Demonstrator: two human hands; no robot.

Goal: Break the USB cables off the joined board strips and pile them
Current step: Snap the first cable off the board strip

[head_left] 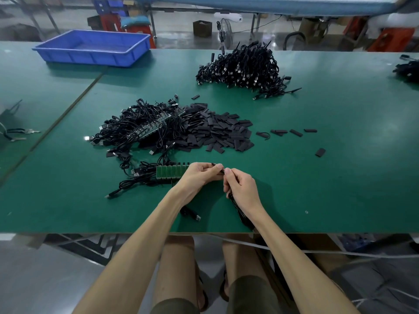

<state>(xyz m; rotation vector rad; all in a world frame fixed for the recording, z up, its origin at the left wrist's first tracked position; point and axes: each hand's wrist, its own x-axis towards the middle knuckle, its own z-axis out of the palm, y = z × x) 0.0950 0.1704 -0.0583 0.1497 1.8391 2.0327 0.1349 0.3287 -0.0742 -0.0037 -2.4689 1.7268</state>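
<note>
Right now both your hands meet just in from the front edge of the green table [340,177], about midway along it. Your left hand [199,175] has its fingers curled, thumb and forefinger pinching something small and black at the right end of the green board strip [170,172]. That strip lies flat and runs off to the left, with black leads fanning from its far and left sides. Your right hand [242,189] is curled as well, its fingertips touching the left hand's, and it grips a black USB cable [240,211] that trails back under the wrist toward the front edge. A loose cable [192,215] with a silver plug lies just beside your left forearm. Further in, toward the middle of the table, a tangle of joined strips [145,125] and their leads touches a heap of flat black pieces [222,132] on its right, with a few strays [294,132] scattered beyond. Up near the far edge sits the pile of cables [244,66], and a blue tray [90,47] stands at the far edge to the left.
</note>
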